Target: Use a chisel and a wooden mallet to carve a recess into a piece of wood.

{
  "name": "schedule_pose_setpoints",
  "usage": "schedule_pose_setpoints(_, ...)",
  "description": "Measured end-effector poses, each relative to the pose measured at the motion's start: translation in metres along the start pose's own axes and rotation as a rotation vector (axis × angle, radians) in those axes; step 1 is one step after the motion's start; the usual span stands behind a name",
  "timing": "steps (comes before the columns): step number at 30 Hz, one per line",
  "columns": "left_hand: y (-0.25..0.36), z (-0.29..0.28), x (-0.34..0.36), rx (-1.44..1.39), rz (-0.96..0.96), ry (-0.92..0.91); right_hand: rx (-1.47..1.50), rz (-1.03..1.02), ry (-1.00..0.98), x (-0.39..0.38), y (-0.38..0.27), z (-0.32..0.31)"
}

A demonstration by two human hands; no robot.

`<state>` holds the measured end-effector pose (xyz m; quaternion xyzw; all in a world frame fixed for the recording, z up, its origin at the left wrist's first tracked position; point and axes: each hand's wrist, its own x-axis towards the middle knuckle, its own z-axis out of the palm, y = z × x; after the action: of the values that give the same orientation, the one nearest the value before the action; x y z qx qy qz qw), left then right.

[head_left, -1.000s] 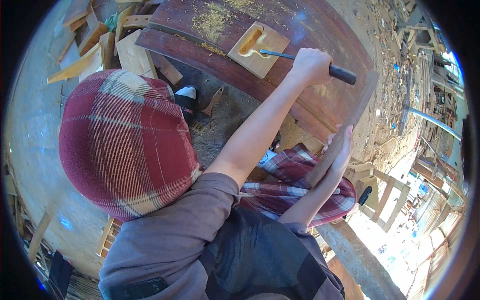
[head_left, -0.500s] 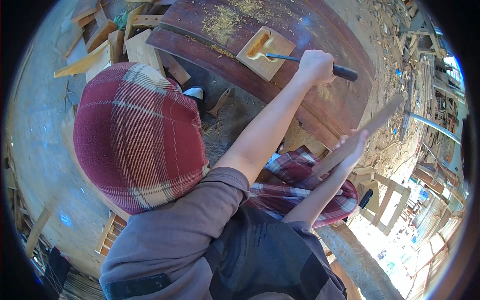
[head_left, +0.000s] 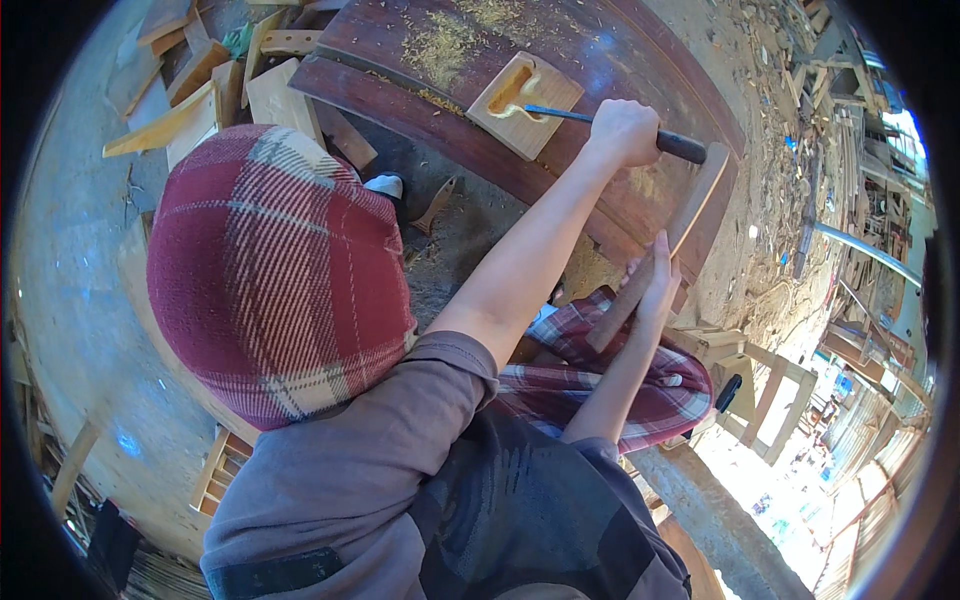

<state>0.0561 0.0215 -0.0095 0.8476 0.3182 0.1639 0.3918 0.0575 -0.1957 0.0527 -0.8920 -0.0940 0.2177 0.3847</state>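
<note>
My left hand (head_left: 626,133) is closed round the chisel (head_left: 684,147), just ahead of the end of its dark handle. The blade slants down to a pale wooden block (head_left: 512,131) lying on a dark red wooden bench (head_left: 400,97). A long hollow is cut into the block, and a curled light shaving lies at its edge by the blade's tip. Gripped in my right hand (head_left: 656,280) is a flat wooden stick (head_left: 694,208). Its far end is at the butt of the chisel handle; I cannot tell whether they touch. Some right fingers are hidden behind the stick.
Wood shavings (head_left: 440,45) are scattered over the bench. Offcuts (head_left: 283,100) pile up at the far left. A brush (head_left: 436,205) lies on the ground below the bench. Plaid cloth (head_left: 650,400) covers my knees. A wooden frame (head_left: 785,405) stands at the right.
The stick in my right hand has swung left and toward the chisel handle's end. The left hand, chisel and block have shifted slightly left in the picture.
</note>
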Motion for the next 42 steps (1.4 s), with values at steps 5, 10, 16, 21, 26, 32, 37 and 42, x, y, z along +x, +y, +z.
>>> schedule_pose_setpoints(5, -0.004, 0.003, -0.006, -0.007, 0.033, 0.009, 0.344, -0.066, 0.054, -0.002, -0.016, -0.024)
schedule_pose_setpoints(10, 0.001, 0.004, -0.003, 0.000, 0.029, -0.022, 0.212, -0.052, -0.127, -0.008, -0.010, 0.005)
schedule_pose_setpoints(16, -0.002, 0.005, -0.006, 0.046, 0.088, -0.009, 0.369, -0.089, 0.086, 0.002, -0.011, -0.015)
schedule_pose_setpoints(21, -0.009, 0.004, -0.006, 0.047, 0.063, -0.036, 0.149, -0.061, -0.102, -0.011, -0.015, 0.006)
schedule_pose_setpoints(26, -0.006, 0.001, -0.010, 0.049, 0.087, -0.051, 0.491, -0.054, 0.003, -0.004, -0.018, -0.017)
schedule_pose_setpoints(32, -0.008, -0.004, -0.009, 0.068, 0.072, -0.056, 0.106, -0.033, -0.096, -0.013, -0.019, 0.000)
schedule_pose_setpoints(37, -0.005, 0.001, -0.011, 0.056, 0.105, -0.051, 0.295, -0.038, -0.041, 0.001, 0.000, -0.009)
schedule_pose_setpoints(42, -0.015, 0.001, -0.016, 0.180, 0.108, -0.138, 0.190, -0.011, -0.104, -0.003, -0.014, -0.002)
